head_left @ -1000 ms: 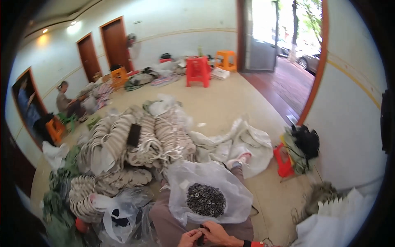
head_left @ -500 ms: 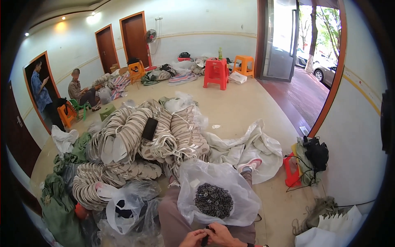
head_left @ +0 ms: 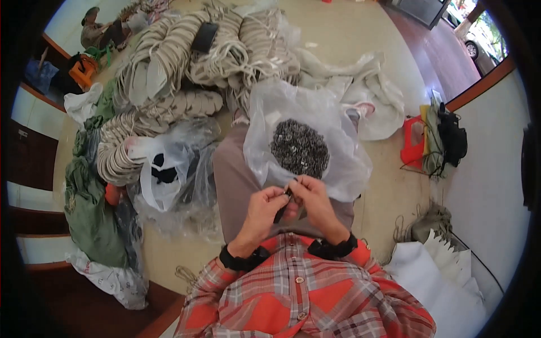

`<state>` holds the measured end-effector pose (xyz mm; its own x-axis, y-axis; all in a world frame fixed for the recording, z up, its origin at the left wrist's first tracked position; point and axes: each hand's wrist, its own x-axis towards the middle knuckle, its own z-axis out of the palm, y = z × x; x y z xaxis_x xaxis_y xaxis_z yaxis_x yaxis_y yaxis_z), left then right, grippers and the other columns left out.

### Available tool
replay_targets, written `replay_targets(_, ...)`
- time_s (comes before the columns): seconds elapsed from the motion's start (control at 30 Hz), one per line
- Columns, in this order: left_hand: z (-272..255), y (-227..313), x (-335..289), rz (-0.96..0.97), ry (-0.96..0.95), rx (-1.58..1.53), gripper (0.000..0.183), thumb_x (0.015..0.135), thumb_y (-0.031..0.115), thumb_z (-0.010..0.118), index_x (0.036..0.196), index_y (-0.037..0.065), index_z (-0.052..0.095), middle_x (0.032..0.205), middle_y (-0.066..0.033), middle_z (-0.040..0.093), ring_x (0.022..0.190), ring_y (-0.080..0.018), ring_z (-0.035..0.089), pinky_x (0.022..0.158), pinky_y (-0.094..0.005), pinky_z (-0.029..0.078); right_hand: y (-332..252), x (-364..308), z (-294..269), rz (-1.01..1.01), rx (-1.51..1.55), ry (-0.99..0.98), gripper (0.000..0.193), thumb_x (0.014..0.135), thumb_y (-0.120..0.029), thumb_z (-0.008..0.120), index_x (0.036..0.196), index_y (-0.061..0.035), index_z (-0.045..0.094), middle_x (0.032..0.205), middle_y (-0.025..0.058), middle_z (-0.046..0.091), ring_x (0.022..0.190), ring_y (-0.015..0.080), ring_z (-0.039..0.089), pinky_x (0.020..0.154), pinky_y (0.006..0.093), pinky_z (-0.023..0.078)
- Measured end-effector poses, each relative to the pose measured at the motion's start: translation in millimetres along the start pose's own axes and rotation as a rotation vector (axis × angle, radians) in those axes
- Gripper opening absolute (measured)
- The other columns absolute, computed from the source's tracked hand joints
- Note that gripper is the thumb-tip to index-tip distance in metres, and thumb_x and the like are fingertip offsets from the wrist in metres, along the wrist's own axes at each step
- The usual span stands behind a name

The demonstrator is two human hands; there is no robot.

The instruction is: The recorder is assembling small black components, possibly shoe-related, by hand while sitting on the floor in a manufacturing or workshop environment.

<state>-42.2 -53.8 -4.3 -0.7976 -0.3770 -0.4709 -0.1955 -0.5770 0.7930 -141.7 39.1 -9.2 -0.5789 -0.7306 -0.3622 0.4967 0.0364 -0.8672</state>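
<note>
Between my hands is a small black strip-like piece [head_left: 280,214], partly hidden by the fingers. My left hand [head_left: 262,210] pinches it from the left, thumb and fingers closed. The fingers of my right hand [head_left: 313,200] close on its upper end and touch my left fingertips. Both hands are over my lap, just nearer to me than an open clear plastic bag [head_left: 260,125]. A heap of small dark metal pieces, which look like buckles [head_left: 299,148], lies in that bag.
Stacked beige shoe uppers [head_left: 160,59] pile up ahead on the left, a black phone [head_left: 204,37] on top. Left of my legs is a plastic bag with dark contents [head_left: 164,169]. A white sack [head_left: 383,107] and red stool [head_left: 414,142] lie right. Another person [head_left: 97,31] sits far left.
My view has tilted down, so my hands, lap and plaid sleeves now show higher and more fully. Both hands still hold the black piece together.
</note>
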Motion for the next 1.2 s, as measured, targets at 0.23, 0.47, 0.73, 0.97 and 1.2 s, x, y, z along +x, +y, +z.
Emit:
replay_targets(0.23,-6.1,1.3,-16.0,-0.032,-0.096,-0.132,0.017,0.087,0.010,0.049,0.095,-0.005,0.053,0.087,-0.0104,0.061,0.074,-0.0153,0.061,0.067,-0.0257,0.051,-5.1,0.1,-8.1,0.023,-0.029,-0.161,0.022,0.086,-0.020,0.054,0.071,-0.0041,0.054,0.062,-0.0044,0.047,0.055,0.0033,0.041,0.049,0.0190,0.032)
replay_targets(0.47,-9.4,-8.6,-21.6,-0.110,-0.072,-0.101,0.019,0.088,0.012,0.048,0.095,-0.005,0.053,0.084,-0.0122,0.060,0.071,-0.0180,0.059,0.065,-0.0290,0.050,-0.6,-14.8,-2.1,-0.044,-0.264,-0.137,0.021,0.085,-0.020,0.056,0.074,-0.0017,0.053,0.061,-0.0031,0.051,0.054,0.0028,0.044,0.051,0.0214,0.038)
replay_targets(0.73,-3.7,-12.6,-17.8,-0.004,-0.088,-0.053,0.013,0.087,0.009,0.048,0.093,-0.001,0.055,0.079,-0.0048,0.060,0.063,-0.0093,0.058,0.061,-0.0216,0.049,9.1,-10.6,-2.1,-0.723,-0.887,-0.017,0.012,0.076,-0.009,0.062,0.075,-0.0002,0.054,0.064,0.0088,0.048,0.055,0.0218,0.050,0.047,0.0312,0.038)
replay_targets(0.97,21.5,-10.1,-30.7,0.154,0.042,0.008,0.009,0.088,0.008,0.047,0.090,0.000,0.050,0.071,-0.0044,0.058,0.056,-0.0078,0.054,0.053,-0.0208,0.045,7.0,-19.5,7.9,-0.668,-0.658,0.203,0.012,0.077,-0.008,0.061,0.071,-0.0001,0.055,0.059,0.0063,0.049,0.050,0.0179,0.047,0.045,0.0291,0.037)
replay_targets(1.2,24.7,-15.3,-39.8,0.093,0.075,0.011,0.011,0.088,0.007,0.046,0.093,-0.001,0.050,0.069,-0.0051,0.058,0.055,-0.0080,0.054,0.051,-0.0197,0.044,-3.4,-30.3,3.8,-0.064,0.025,0.104,0.017,0.080,-0.014,0.062,0.071,0.0006,0.059,0.056,-0.0021,0.051,0.051,0.0033,0.044,0.045,0.0193,0.035)
